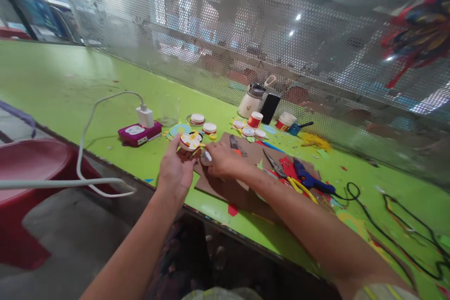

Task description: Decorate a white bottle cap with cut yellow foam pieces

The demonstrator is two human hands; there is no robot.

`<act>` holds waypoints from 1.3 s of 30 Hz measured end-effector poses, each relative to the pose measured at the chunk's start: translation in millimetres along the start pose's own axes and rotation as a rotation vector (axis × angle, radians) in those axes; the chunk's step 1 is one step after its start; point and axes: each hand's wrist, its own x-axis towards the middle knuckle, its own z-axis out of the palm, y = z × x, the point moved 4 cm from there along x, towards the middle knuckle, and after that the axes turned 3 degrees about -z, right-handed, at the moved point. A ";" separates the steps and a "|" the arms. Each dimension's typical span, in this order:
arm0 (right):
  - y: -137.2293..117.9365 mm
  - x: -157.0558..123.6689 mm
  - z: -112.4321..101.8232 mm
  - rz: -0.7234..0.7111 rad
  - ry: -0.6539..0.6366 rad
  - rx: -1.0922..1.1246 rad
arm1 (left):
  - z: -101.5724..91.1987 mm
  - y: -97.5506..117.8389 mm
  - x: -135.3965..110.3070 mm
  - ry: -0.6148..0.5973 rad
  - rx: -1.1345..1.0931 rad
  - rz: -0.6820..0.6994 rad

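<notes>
My left hand (175, 168) grips a round white disc (190, 141) with a red rim and yellow pieces on its face, apparently cut from a paper cup. The disc is held above the near edge of the green table. My right hand (222, 158) is at the disc's right side with its fingers drawn together by a small yellow tip. Whatever those fingers pinch is too small to make out. Below them, a roundish shiny thing (206, 157) is partly hidden. Just behind the disc lies a light-blue round piece (179, 130) with yellow points.
Brown cardboard (218, 187) carries a cutter (236, 144), scissors (277, 164) and a blue glue gun (311, 177) with a black cord. Behind are cut cup pieces (210, 128), a kettle (252, 101) and a phone (270, 108). A purple power socket (139, 134) with a white cable sits left.
</notes>
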 end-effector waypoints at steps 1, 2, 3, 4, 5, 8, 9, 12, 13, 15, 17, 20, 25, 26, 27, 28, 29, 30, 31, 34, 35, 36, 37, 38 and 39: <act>-0.9 -0.3 1.1 -0.007 -0.003 -0.022 | -0.1 -0.3 -0.1 0.001 -0.001 -0.004; -1.9 -1.1 1.7 -0.014 -0.001 -0.045 | -0.4 -0.5 -0.2 0.004 -0.002 -0.007; -3.1 -2.4 1.6 -0.023 0.002 -0.065 | -0.7 -0.7 -0.2 0.006 -0.002 -0.010; -4.6 -4.0 1.1 -0.033 0.004 -0.083 | -1.2 -0.9 -0.3 0.009 -0.001 -0.013; -6.3 -6.0 0.1 -0.045 0.005 -0.099 | -1.6 -1.1 -0.2 0.012 0.000 -0.015; -11.4 -12.6 -3.8 -0.075 -0.003 -0.128 | -3.1 -1.2 0.2 0.020 0.001 -0.013; -12.7 -14.4 -5.0 -0.078 -0.002 -0.134 | -3.5 -1.2 0.5 0.021 0.000 -0.011; -13.7 -17.0 -6.1 -0.070 0.014 -0.135 | -4.2 -1.5 1.1 0.024 -0.002 -0.007; -12.9 -16.8 -5.5 -0.062 0.020 -0.128 | -4.3 -1.7 1.3 0.025 -0.002 -0.007; -9.2 -15.1 -3.4 -0.038 0.024 -0.104 | -4.4 -2.2 1.5 0.026 -0.001 -0.010; -3.0 -12.3 -1.3 -0.004 0.020 -0.065 | -4.6 -2.8 1.7 0.028 0.003 -0.017; 8.4 -9.1 -1.7 0.048 0.022 0.026 | -5.3 -3.5 1.8 0.027 0.018 -0.042; 29.6 -10.8 -6.0 0.129 0.067 0.247 | -5.6 -4.3 1.8 0.010 0.068 -0.092; 34.4 -11.7 -6.0 0.148 0.079 0.291 | -5.3 -4.5 1.6 0.005 0.078 -0.097; 39.3 -12.6 -5.6 0.169 0.093 0.333 | -5.0 -4.9 1.2 0.000 0.087 -0.101; 43.9 -13.4 -4.9 0.189 0.108 0.371 | -4.7 -5.4 0.8 -0.006 0.098 -0.106; 47.9 -14.2 -4.1 0.205 0.121 0.406 | -4.3 -6.2 0.2 -0.012 0.110 -0.113; 50.9 -15.0 -3.3 0.215 0.130 0.436 | -3.8 -7.1 -0.6 -0.019 0.122 -0.122; 52.8 -15.7 -2.7 0.221 0.136 0.461 | -3.2 -8.0 -1.4 -0.027 0.135 -0.131; 52.0 -18.6 -3.9 0.217 0.135 0.506 | 0.1 -10.0 -3.3 -0.052 0.168 -0.152; 49.9 -19.9 -5.1 0.208 0.133 0.510 | 1.9 -10.0 -3.3 -0.060 0.178 -0.156; 47.2 -21.3 -6.3 0.193 0.130 0.511 | 4.1 -9.7 -2.8 -0.066 0.187 -0.161; 44.1 -22.7 -7.3 0.174 0.125 0.507 | 6.4 -9.0 -1.8 -0.072 0.196 -0.167; 40.8 -24.2 -7.6 0.155 0.118 0.499 | 8.8 -8.0 -0.3 -0.075 0.205 -0.173; 37.7 -25.5 -7.2 0.143 0.112 0.488 | 11.0 -6.8 1.7 -0.076 0.212 -0.177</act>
